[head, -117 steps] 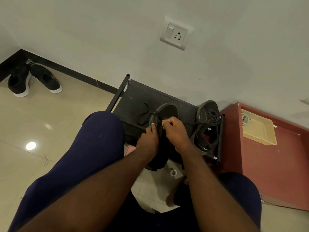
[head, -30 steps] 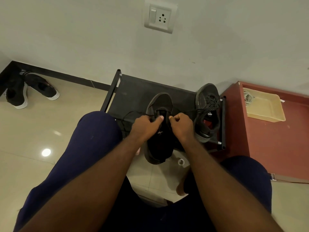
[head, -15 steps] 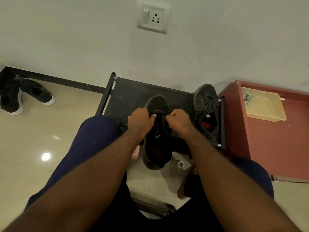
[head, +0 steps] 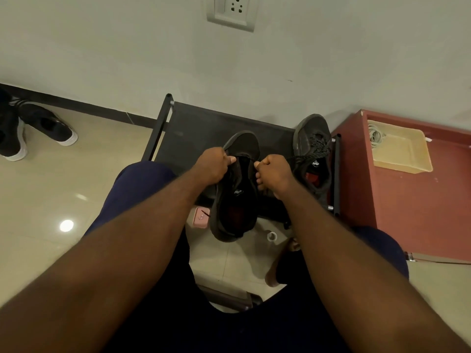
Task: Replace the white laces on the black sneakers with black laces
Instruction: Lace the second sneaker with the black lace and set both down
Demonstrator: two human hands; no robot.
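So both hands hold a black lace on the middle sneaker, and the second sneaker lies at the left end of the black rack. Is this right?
Not quite. In the head view the second sneaker lies at the right end of the black rack, beside the red cabinet. The rest holds: left hand and right hand pinch the black lace on the middle sneaker.

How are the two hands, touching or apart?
Apart. The head view shows a gap between the left hand and right hand, each pinching lace, with the shoe showing through.
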